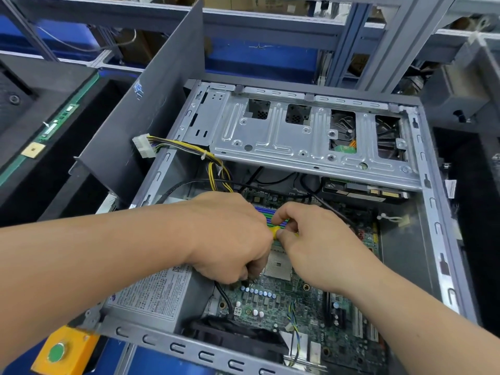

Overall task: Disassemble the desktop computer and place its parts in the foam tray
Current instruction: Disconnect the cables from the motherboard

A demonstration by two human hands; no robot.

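An open desktop case (pixel 433 201) lies on its side with the green motherboard (pixel 284 301) exposed. Both hands reach inside over the board near the blue memory slots (pixel 263 213). My left hand (pixel 230 236) is curled, fingers down at the board's edge by a black cable (pixel 224 293); what it holds is hidden. My right hand (pixel 311 239) pinches a small yellow part (pixel 276 230) beside the slots. The bare CPU socket (pixel 278 265) shows between the hands. Black foam tray (pixel 67 169) sits to the left.
A silver drive cage (pixel 297 136) spans the case top. A loose white power plug (pixel 143 146) with yellow wires hangs over the left rim. The power supply (pixel 154 293) sits lower left, a black fan (pixel 238 334) below. An orange box with a green button (pixel 65 353) stands nearby.
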